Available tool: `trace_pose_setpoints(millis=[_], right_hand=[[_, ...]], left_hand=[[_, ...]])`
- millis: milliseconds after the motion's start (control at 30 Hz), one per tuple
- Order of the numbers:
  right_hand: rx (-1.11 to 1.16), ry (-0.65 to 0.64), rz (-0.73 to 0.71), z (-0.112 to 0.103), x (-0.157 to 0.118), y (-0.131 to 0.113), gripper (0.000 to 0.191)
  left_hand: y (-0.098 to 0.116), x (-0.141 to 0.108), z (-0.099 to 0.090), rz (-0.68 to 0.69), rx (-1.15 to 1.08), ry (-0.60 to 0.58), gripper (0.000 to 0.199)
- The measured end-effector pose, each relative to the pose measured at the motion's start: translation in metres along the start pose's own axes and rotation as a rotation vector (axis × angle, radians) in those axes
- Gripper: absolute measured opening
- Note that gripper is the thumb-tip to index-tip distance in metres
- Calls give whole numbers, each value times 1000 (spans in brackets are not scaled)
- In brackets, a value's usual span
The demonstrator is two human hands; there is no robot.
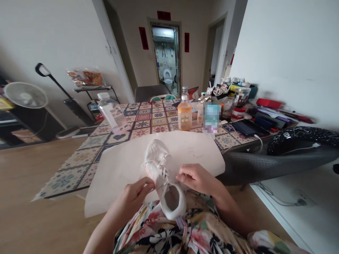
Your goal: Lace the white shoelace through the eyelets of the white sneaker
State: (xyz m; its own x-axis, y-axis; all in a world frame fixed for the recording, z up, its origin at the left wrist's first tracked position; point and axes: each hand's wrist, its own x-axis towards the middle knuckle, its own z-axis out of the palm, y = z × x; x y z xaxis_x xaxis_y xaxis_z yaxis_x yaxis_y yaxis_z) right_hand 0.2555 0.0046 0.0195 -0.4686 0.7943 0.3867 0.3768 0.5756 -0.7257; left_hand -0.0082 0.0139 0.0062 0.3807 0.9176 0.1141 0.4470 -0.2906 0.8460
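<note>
A white sneaker lies toe-away on a large white paper sheet, its heel over my lap. My left hand pinches a white lace at the shoe's left side. My right hand pinches the lace on the shoe's right side, by the tongue. The laces cross the shoe's upper between both hands. My flowered clothing fills the bottom of the view.
The paper lies on a table with a patterned tile cloth. An orange drink bottle, a clear plastic bottle and cluttered jars and boxes stand behind. A black helmet rests on a grey chair at right. A fan stands far left.
</note>
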Motion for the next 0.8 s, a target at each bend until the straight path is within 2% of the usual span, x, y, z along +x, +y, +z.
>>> trace_pose_setpoints(millis=[100, 200, 300, 433, 500, 567, 700, 800], right_hand=[[-41, -30, 43, -1, -3, 0, 19], [-47, -61, 24, -5, -4, 1, 5], [-92, -73, 1, -10, -5, 3, 9], [-85, -64, -67, -18, -5, 9, 16], [36, -50, -159, -20, -4, 10, 24], [226, -36, -217, -18, -3, 10, 27], [743, -70, -225, 3, 3, 7, 22], [1001, -12, -151, 27, 8, 9, 20]], left_hand=[[-3, 0, 0, 42, 96, -42, 28], [-8, 1, -5, 22, 129, -121, 27], [-10, 1, -13, 63, 151, -93, 23], [-6, 0, -24, 277, 71, -67, 21], [-3, 0, -23, 388, -50, -82, 26], [0, 0, -17, 428, -200, -72, 30], [0, 3, 6, 362, -526, -48, 24], [0, 7, 20, 313, -685, -16, 19]])
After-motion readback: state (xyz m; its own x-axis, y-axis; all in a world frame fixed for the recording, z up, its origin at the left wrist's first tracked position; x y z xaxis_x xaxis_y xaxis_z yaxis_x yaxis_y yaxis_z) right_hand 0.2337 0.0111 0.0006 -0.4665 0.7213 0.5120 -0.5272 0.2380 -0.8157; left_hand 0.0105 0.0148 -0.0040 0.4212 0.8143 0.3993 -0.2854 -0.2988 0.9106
